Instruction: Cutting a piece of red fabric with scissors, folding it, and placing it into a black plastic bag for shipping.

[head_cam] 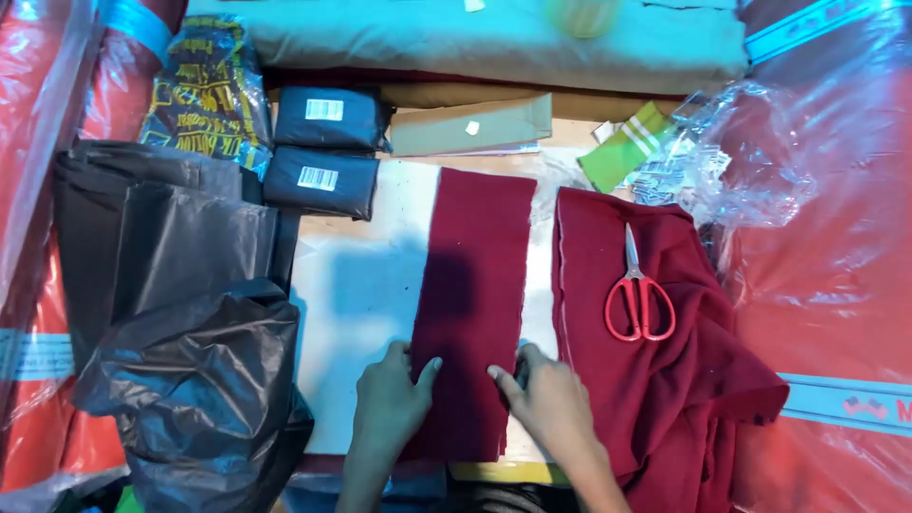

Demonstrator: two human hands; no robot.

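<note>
Both hands lie flat and unclenched on one strip of dark red cloth [475, 304] spread over a white board [356, 304]: the left hand [389, 404] on its left edge, the right hand [546, 399] on its right edge. Just beyond the right hand, one pair of red scissors [638, 294] rests on a heap of red cloth [665, 380]. Beyond the left hand sit two dark parcels [325, 152].
</note>
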